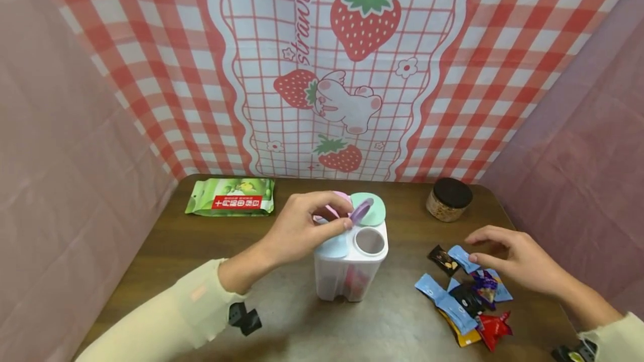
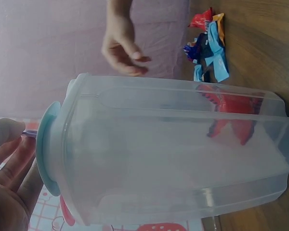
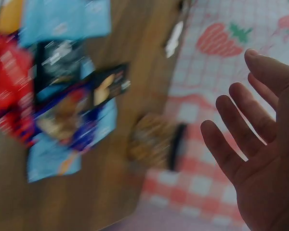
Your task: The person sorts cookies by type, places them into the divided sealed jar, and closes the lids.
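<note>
A clear storage container (image 1: 347,289) with a white top and pastel lids stands mid-table. My left hand (image 1: 297,225) pinches its purple lid (image 1: 361,211) between thumb and fingers, tilted up beside the uncovered round opening (image 1: 369,241). The mint-green lid (image 1: 374,217) lies flat behind it. Through the clear wall a red packet (image 2: 236,106) shows at the bottom. To the right, my right hand (image 1: 520,258) hovers over a pile of small snack packets, its fingers relaxed and holding nothing. The pile has blue packets (image 1: 448,303), a red one (image 1: 495,328) and a dark one (image 1: 443,260).
A green pack (image 1: 231,197) lies at the back left of the wooden table (image 1: 166,272). At the back right stands a jar (image 1: 448,200) with a black lid. A red-and-white strawberry cloth (image 1: 362,88) hangs behind, with plain curtains at both sides.
</note>
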Motion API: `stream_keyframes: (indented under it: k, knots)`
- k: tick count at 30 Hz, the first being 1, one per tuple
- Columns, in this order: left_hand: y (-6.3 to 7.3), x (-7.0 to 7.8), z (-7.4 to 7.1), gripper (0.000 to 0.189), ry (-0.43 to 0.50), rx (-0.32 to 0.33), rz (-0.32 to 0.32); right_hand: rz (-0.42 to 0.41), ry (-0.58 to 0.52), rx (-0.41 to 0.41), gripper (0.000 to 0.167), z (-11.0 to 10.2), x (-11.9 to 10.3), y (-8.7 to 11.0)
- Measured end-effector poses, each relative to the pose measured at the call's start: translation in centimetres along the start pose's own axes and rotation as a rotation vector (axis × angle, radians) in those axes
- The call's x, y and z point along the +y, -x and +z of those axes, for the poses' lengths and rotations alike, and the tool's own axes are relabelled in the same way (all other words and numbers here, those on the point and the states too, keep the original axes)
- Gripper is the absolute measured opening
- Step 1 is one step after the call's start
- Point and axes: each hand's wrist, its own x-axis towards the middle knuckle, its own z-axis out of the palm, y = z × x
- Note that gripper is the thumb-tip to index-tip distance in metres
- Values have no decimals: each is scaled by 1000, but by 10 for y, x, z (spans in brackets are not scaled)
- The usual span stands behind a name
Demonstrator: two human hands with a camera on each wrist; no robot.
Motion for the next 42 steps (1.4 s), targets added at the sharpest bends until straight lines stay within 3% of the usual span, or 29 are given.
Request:
stream_keyframes:
  k: [6, 11, 15, 21, 34, 42]
  knots:
    - [-1, 1, 1, 14, -5, -1, -3, 127, 46, -11, 26, 9, 40, 24]
    - [-1, 2, 1, 14, -13, 0, -18, 218, 40, -105, 31, 14, 68, 36]
    - [0, 1, 1, 14, -12, -6, -29, 240, 54, -157, 35, 21, 82, 45]
    - [1, 1, 1, 14, -11, -11, -38, 236, 79, -167, 36, 29, 92, 52]
    - [1, 2, 1, 14, -14, -6, -35, 155, -78, -213, 26, 38, 98, 51]
    - [0, 4, 0, 14, -10, -14, -39, 210, -51, -212, 24, 41, 95, 48]
